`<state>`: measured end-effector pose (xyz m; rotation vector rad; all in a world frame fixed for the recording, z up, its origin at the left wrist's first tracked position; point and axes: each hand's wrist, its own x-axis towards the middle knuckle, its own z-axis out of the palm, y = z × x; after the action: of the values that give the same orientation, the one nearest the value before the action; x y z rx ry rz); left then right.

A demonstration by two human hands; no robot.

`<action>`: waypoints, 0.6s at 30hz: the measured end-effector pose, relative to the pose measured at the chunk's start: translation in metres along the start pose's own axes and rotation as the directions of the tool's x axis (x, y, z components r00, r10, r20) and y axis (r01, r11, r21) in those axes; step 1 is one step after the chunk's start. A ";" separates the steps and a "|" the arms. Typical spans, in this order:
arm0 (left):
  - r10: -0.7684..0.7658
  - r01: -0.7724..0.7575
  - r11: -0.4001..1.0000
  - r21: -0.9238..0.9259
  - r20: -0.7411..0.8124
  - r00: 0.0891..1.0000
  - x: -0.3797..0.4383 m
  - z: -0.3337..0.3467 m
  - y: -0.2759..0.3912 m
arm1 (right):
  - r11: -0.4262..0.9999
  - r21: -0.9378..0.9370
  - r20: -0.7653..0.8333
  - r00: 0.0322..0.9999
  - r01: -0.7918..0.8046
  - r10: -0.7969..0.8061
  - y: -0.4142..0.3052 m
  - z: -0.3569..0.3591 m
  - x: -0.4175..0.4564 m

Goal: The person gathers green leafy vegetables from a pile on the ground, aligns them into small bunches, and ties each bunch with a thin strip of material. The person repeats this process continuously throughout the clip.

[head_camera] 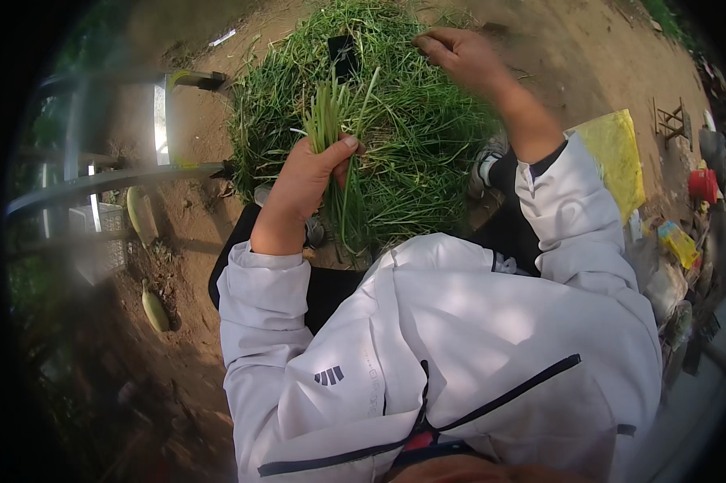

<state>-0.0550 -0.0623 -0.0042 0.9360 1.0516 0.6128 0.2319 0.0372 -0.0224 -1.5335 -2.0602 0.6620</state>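
Observation:
My left hand is closed around a bunch of thin green stalks, with pale cut ends up and leafy ends hanging down. The bunch is held above a large heap of loose long-leaved greens on the ground between my feet. At the heap's far right edge is my right hand, raised, its fingers bent towards each other. Whether anything is pinched in those fingertips cannot be made out. A dark phone lies on the far part of the heap.
To the left are a metal frame, a white plastic crate and two pale green gourds on bare soil. A yellow sack, a small stool, a red bucket and plastic bags are at the right.

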 end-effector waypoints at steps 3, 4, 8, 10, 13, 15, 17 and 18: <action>-0.022 0.022 1.000 -0.003 0.035 0.999 0.002 -0.003 -0.003 | 0.818 0.565 0.197 0.980 -0.109 -0.005 -0.071 0.020 -0.021; -0.026 0.027 1.000 -0.016 0.040 0.999 0.001 -0.001 -0.003 | 0.799 0.593 0.229 0.972 -0.099 -0.049 -0.074 0.032 -0.023; 0.011 -0.011 1.000 -0.007 0.029 1.000 -0.002 -0.004 -0.005 | 0.719 0.684 0.338 0.926 -0.119 -0.168 -0.079 0.060 -0.021; 0.035 -0.036 0.999 -0.031 -0.028 0.999 -0.005 -0.013 -0.001 | 0.688 0.713 0.282 0.954 -0.135 -0.105 -0.079 0.060 -0.013; 0.108 -0.111 0.994 -0.024 -0.117 0.987 -0.016 -0.027 0.015 | 0.938 0.338 0.229 0.973 -0.083 0.003 -0.035 0.076 0.012; 0.147 -0.155 0.988 -0.029 -0.185 0.972 -0.022 -0.031 0.026 | 0.996 -0.063 0.286 0.956 -0.058 0.074 0.019 0.103 0.016; 0.165 -0.178 0.983 -0.042 -0.211 0.964 -0.024 -0.042 0.027 | 0.961 -0.219 0.471 0.845 -0.168 0.255 0.063 0.145 0.009; 0.162 -0.179 0.983 -0.049 -0.246 0.956 -0.025 -0.046 0.026 | 0.935 -0.303 0.541 0.774 -0.184 0.328 0.064 0.160 0.002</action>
<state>-0.1071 -0.0542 0.0212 0.9118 1.1635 0.9198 0.1761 0.0406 -0.1861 -1.9584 -2.4587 1.1561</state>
